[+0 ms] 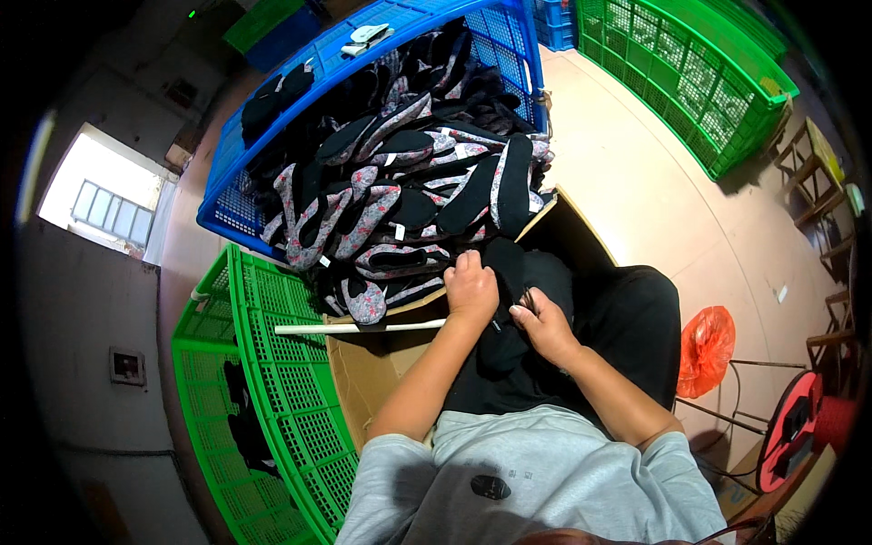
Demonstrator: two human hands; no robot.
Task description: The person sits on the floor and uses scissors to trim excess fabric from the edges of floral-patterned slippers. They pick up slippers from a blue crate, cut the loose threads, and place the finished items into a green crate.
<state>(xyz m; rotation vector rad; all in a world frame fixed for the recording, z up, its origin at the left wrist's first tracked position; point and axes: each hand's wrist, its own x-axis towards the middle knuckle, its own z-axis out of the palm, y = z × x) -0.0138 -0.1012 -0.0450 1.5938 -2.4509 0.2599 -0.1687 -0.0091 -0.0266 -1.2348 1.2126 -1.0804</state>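
Note:
In front of my lap, my left hand (472,289) is closed on a black cloth slipper (502,261), its fingers curled over the edge. Dark trousers behind make the slipper's outline hard to follow. Close to its right side, my right hand (547,329) pinches a small dark tool (528,298); its kind is too small to tell. Just beyond my hands lies a heap of floral slippers (400,195) with black soles, some with small white tags. They fill a blue plastic crate (211,207) and spill over its near side.
An open cardboard box (356,377) stands before me, with a white rod (363,327) across it. Green crates (282,363) are at left, another green crate (690,82) at far right. An orange-red plastic bag (707,350) hangs on a metal frame beside a red round stool (788,422).

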